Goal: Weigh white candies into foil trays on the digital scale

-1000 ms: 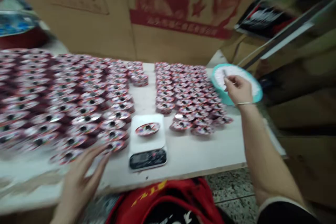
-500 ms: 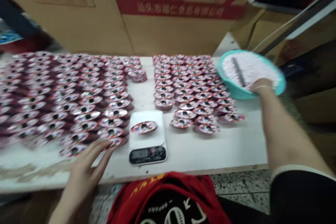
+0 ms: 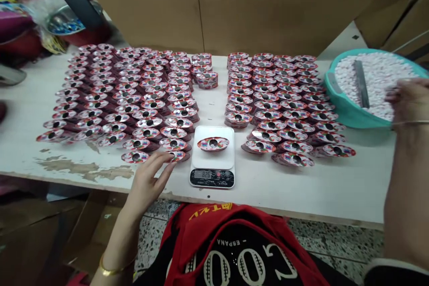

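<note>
My left hand (image 3: 149, 177) lies flat on the white table (image 3: 301, 187), fingers stretched out, its tips touching the nearest foil-lidded cup (image 3: 174, 156) of the left group. A small white digital scale (image 3: 212, 156) stands beside it with one cup (image 3: 212, 144) on its platform. My right hand (image 3: 407, 98) is in the teal basin (image 3: 345, 114) of small white pieces, at its near right rim; its fingers are curled and blurred, and I cannot see what they hold. A dark flat tool (image 3: 361, 82) lies in the basin.
Rows of several red foil-lidded cups (image 3: 127, 98) fill the left of the table; a second block (image 3: 278, 107) sits right of the scale. Large cardboard boxes (image 3: 268, 9) stand behind. Bags and a metal bowl (image 3: 63, 20) clutter the far left. A worn patch (image 3: 90, 170) marks the front edge.
My right hand has moved from above the basin down to its near right rim. The left hand has slid forward to the front cup. The view has shifted left and sharpened.
</note>
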A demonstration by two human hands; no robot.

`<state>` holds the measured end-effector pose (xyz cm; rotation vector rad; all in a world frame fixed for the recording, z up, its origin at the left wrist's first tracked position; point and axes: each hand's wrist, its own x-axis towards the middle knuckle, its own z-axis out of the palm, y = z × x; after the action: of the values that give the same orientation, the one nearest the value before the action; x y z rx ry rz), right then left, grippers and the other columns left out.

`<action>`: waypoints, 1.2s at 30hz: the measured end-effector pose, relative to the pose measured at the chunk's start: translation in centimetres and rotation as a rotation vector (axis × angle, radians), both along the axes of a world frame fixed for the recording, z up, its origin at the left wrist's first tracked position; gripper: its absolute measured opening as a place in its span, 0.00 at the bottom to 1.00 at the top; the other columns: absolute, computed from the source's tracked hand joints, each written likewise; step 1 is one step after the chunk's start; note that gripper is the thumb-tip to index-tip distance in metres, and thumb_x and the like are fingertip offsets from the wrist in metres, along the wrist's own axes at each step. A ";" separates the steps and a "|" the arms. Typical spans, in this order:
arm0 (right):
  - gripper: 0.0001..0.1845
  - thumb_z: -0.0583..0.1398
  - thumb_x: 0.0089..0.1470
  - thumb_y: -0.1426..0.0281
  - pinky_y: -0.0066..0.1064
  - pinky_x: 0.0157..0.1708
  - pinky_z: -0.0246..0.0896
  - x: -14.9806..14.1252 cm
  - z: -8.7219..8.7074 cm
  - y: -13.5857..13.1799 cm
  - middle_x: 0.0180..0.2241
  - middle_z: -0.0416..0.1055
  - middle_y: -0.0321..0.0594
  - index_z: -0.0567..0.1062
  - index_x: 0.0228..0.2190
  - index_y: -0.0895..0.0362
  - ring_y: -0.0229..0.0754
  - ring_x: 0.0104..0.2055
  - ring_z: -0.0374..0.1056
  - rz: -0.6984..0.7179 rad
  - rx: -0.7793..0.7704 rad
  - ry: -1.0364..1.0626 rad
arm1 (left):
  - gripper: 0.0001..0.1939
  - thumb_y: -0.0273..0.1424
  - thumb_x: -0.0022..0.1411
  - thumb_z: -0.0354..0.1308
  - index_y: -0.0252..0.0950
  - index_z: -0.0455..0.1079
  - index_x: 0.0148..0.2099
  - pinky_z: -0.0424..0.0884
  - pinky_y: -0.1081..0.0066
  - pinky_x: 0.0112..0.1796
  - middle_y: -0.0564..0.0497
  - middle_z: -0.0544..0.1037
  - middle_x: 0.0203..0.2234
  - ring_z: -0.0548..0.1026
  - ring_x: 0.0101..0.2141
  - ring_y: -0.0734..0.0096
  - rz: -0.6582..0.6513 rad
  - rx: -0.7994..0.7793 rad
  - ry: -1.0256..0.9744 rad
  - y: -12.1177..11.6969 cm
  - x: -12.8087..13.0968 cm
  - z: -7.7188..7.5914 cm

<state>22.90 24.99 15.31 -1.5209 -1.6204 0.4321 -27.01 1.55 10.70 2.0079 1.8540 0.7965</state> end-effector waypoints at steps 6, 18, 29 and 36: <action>0.11 0.66 0.47 0.62 0.31 0.25 0.64 -17.0 0.0 -8.0 0.28 0.72 0.38 0.75 0.32 0.53 0.36 0.25 0.66 0.312 -0.379 0.525 | 0.09 0.33 0.66 0.54 0.38 0.71 0.46 0.72 0.66 0.47 0.47 0.77 0.40 0.75 0.44 0.66 -0.012 0.059 -0.032 -0.6 0.5 -0.3; 0.06 0.59 0.55 0.70 0.28 0.34 0.61 -26.4 -2.8 -10.9 0.31 0.72 0.40 0.75 0.30 0.60 0.36 0.33 0.66 0.704 -0.372 0.100 | 0.10 0.34 0.66 0.54 0.39 0.71 0.47 0.71 0.67 0.46 0.48 0.77 0.40 0.75 0.44 0.66 0.048 0.035 -0.141 -3.6 0.0 -2.1; 0.07 0.57 0.58 0.77 0.29 0.38 0.58 -26.1 -2.2 -10.8 0.32 0.71 0.43 0.76 0.32 0.61 0.38 0.35 0.66 0.794 -0.235 -0.246 | 0.10 0.32 0.66 0.54 0.38 0.70 0.48 0.71 0.69 0.46 0.48 0.77 0.41 0.75 0.45 0.68 -0.010 0.033 -0.138 -2.7 -0.1 -2.4; 0.08 0.61 0.54 0.73 0.30 0.35 0.61 -25.4 -1.6 -10.7 0.32 0.72 0.42 0.77 0.37 0.61 0.37 0.32 0.66 0.666 -0.334 0.125 | 0.09 0.30 0.65 0.55 0.37 0.70 0.47 0.70 0.70 0.46 0.48 0.76 0.40 0.74 0.44 0.70 0.000 0.058 -0.151 -2.8 0.0 -2.2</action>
<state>-2.53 14.25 13.74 -1.1089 -2.0010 1.1847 -26.97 -1.23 8.54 1.9231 1.7654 0.9835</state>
